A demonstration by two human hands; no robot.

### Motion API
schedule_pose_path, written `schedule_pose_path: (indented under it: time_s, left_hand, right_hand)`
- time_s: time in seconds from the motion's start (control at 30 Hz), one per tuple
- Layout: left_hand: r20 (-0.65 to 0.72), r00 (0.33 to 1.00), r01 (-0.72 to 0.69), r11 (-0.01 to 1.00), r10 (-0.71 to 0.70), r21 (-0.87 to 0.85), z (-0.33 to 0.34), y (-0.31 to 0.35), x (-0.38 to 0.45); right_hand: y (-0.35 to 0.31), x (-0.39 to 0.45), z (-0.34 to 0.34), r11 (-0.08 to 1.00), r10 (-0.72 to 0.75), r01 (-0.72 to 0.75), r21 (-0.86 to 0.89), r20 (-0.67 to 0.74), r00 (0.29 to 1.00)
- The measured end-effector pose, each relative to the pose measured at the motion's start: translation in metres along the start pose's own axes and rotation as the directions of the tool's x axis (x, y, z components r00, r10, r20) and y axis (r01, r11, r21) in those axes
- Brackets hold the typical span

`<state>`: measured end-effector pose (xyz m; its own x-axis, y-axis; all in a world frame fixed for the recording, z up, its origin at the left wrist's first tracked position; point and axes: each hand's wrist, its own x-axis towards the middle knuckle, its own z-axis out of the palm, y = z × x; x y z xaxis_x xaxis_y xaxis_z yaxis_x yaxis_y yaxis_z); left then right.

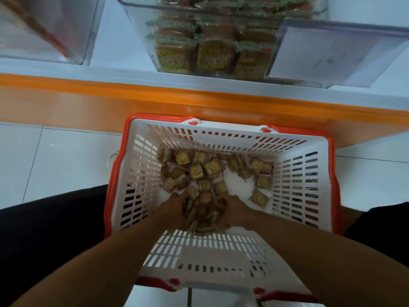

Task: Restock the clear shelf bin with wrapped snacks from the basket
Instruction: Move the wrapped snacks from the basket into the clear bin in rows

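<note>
A white slatted basket [141,196] with an orange rim stands on the floor below me. Several small wrapped snacks [197,170] lie scattered over its bottom. Both of my hands are down inside it. My left hand [171,210] and my right hand [235,210] press in from either side on a bunch of wrapped snacks [203,214] held between them. Above, on the white shelf, stands the clear bin [141,25], with rows of the same wrapped snacks [212,55] stacked inside.
An orange band [88,100] runs along the shelf front just above the basket. A second clear bin [44,29] stands at the left, and a clear label holder [332,54] juts out at the right. The floor is pale tile [55,162].
</note>
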<state>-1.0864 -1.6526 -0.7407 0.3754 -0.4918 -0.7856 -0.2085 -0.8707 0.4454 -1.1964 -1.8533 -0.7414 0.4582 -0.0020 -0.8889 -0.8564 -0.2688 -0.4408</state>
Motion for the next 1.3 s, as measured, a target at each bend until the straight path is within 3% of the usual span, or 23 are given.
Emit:
schedule_pose_path:
  time_s: [0.07, 0.13, 0.2, 0.3, 0.4, 0.5, 0.7, 0.8, 0.87, 1.0, 1.13, 1.3]
  left_hand:
    - [-0.025, 1.0, -0.017, 0.995, 0.015, -0.094, 0.0, 0.007, 0.002]
    - [-0.006, 1.0, 0.004, 0.974, -0.006, -0.227, -0.002, 0.019, 0.002]
    - [0.1, 0.994, 0.089, 0.906, -0.052, -0.413, -0.005, 0.029, -0.001]
    - [0.223, 0.975, 0.133, 0.742, 0.023, -0.657, -0.014, 0.032, -0.002]
    - [0.246, 0.968, 0.121, 0.762, 0.052, -0.637, -0.021, 0.037, -0.008]
    - [0.109, 0.994, 0.07, 0.772, -0.001, -0.631, -0.022, 0.045, -0.012]
    - [0.139, 0.99, 0.104, 0.649, 0.002, -0.753, -0.062, 0.072, -0.037]
    - [0.085, 0.993, 0.022, 0.588, 0.079, -0.809, -0.093, 0.09, -0.06]
    - [0.058, 0.985, -0.032, 0.503, 0.162, -0.864, -0.114, 0.107, -0.081]
    - [0.001, 0.946, -0.125, 0.369, 0.324, -0.921, -0.152, 0.149, -0.131]
    - [-0.119, 0.894, -0.291, 0.358, 0.433, -0.887, -0.18, 0.186, -0.182]
    - [-0.319, 0.829, -0.476, 0.279, 0.46, -0.834, -0.199, 0.212, -0.219]
  right_hand:
    - [-0.007, -0.001, -0.001, 0.967, -0.046, 0.037, 0.253, 0.031, 0.998]
    - [-0.016, -0.002, 0.001, 0.921, -0.063, 0.053, 0.386, 0.014, 0.998]
    - [-0.029, -0.004, 0.003, 0.906, -0.04, 0.03, 0.422, 0.015, 0.999]
    - [-0.039, -0.008, 0.001, 0.934, -0.059, 0.045, 0.354, 0.029, 0.998]
    - [-0.047, -0.018, -0.006, 0.908, -0.096, 0.047, 0.416, 0.097, 0.991]
    - [-0.061, -0.034, -0.016, 0.907, -0.115, 0.051, 0.418, 0.128, 0.985]
    - [-0.083, -0.077, -0.044, 0.831, -0.141, 0.088, 0.549, 0.055, 0.988]
    - [-0.107, -0.108, -0.059, 0.835, -0.201, 0.234, 0.497, -0.121, 0.972]
    - [-0.124, -0.134, -0.069, 0.817, -0.277, 0.357, 0.452, -0.234, 0.932]
    - [-0.154, -0.201, -0.085, 0.682, -0.438, 0.602, 0.416, -0.427, 0.791]
    - [-0.176, -0.26, -0.092, 0.567, -0.576, 0.761, 0.314, -0.51, 0.639]
    - [-0.199, -0.3, -0.097, 0.445, -0.612, 0.86, 0.25, -0.616, 0.496]
